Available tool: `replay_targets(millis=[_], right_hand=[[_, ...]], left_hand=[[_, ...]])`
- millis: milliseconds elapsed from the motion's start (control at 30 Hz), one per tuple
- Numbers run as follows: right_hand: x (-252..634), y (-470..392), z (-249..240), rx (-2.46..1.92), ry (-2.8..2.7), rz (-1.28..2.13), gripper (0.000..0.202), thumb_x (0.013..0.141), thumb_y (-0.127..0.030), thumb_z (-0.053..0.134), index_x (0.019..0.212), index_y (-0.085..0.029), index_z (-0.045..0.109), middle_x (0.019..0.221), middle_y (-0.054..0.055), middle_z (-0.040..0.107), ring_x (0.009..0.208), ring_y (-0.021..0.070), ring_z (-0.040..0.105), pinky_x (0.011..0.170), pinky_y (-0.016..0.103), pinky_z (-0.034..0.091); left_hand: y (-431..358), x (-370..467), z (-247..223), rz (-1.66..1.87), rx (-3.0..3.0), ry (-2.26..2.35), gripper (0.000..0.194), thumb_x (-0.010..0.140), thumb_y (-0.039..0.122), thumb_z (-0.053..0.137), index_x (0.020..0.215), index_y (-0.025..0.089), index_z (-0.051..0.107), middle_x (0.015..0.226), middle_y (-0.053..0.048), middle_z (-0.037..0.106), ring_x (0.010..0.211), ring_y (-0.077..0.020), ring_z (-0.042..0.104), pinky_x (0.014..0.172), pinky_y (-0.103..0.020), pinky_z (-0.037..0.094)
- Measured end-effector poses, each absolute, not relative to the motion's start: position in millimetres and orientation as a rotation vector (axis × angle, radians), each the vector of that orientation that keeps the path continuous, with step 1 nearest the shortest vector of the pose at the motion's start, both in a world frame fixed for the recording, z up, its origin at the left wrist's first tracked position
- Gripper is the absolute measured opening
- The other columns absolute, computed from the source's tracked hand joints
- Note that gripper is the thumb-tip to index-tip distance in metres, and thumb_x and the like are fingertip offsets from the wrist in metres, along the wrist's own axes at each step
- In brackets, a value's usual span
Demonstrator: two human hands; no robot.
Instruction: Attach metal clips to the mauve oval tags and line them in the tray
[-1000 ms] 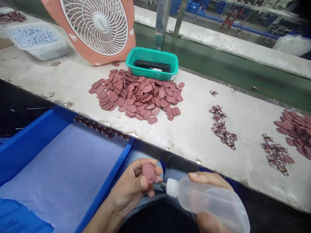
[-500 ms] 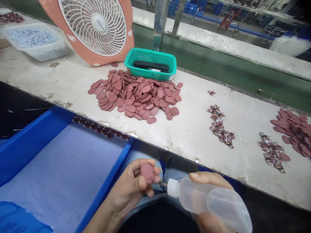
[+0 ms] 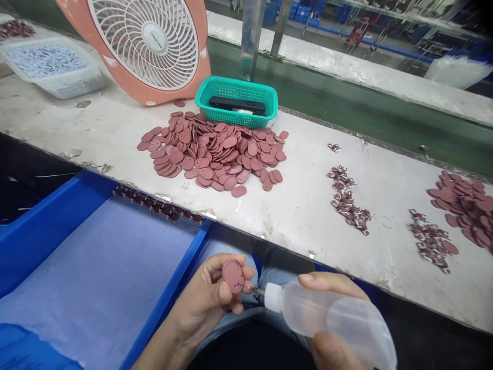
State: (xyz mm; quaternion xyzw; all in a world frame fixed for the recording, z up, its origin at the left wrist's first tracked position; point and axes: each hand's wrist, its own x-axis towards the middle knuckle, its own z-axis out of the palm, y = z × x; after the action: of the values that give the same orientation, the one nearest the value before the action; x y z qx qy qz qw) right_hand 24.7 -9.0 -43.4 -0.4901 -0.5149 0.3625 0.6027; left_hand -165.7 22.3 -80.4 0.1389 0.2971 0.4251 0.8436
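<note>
My left hand (image 3: 210, 293) pinches a reddish-brown oval disc (image 3: 232, 275) with small holes near its lower end. In my right hand (image 3: 335, 313) lies a translucent squeeze bottle (image 3: 308, 308) with a white cap (image 3: 273, 298), tilted on its side. From the cap a thin metal nozzle (image 3: 257, 291) points left, its tip at the lower edge of the disc by the holes. Whether liquid comes out is too small to tell. Above the hands, a large pile of similar oval discs (image 3: 219, 149) covers part of the white table (image 3: 292, 216).
A green basket (image 3: 235, 122) with a dark object inside stands behind the pile, beside an orange fan (image 3: 202, 67). To the right are clusters of small brown figures (image 3: 348, 203) and more discs (image 3: 462, 200). A blue tray (image 3: 154, 329) lined with a sheet sits lower left.
The view has shifted slightly. Both hands keep their grip on the disc and the bottle, with the nozzle tip still at the disc's lower edge.
</note>
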Motion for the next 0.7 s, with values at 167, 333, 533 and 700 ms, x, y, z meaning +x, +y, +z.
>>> replay_targets(millis=[167,333,533,700], right_hand=[[33,-11,-47,-1.142,-1.23,0.894,0.039,0.085,-0.057,0.071,0.117,-0.036,0.068,0.079,0.002,0.069,0.05,0.0158,0.055,0.044,0.031,0.039],[31,-14,-47,-1.203,-1.245,0.899,0.038,0.085,-0.057,0.072,0.118,-0.038,0.067,0.089,0.001,0.073,0.061,0.0188,0.064,0.054,0.033,0.049],[26,-7,-47,-1.144,-1.055,0.993,0.039,0.077,-0.057,0.079,0.108,-0.034,0.07,0.082,0.001,0.07,0.06,0.0166,0.06,0.055,0.03,0.049],[25,22,-53,-0.77,-0.517,1.391,0.064,0.083,-0.08,0.049,0.106,-0.023,0.066,0.05,-0.004,0.05,0.036,0.0107,0.04,0.032,0.02,0.035]], left_hand=[[23,-166,-77,0.886,0.283,0.611,0.035,0.065,0.031,0.092,0.097,0.025,0.08,0.094,-0.004,0.081,0.076,-0.0139,0.075,0.051,-0.012,0.054],[23,-166,-76,0.886,0.285,0.616,0.035,0.065,0.03,0.092,0.097,0.025,0.08,0.093,-0.003,0.081,0.075,-0.013,0.074,0.052,-0.011,0.055],[21,-162,-68,0.903,0.237,0.776,0.04,0.054,0.034,0.097,0.09,0.024,0.081,0.086,-0.002,0.08,0.071,-0.0139,0.073,0.049,-0.012,0.053],[25,-168,-69,0.964,0.222,1.013,0.045,0.047,0.032,0.099,0.088,0.031,0.08,0.081,0.003,0.079,0.064,-0.0128,0.072,0.044,-0.012,0.051]])
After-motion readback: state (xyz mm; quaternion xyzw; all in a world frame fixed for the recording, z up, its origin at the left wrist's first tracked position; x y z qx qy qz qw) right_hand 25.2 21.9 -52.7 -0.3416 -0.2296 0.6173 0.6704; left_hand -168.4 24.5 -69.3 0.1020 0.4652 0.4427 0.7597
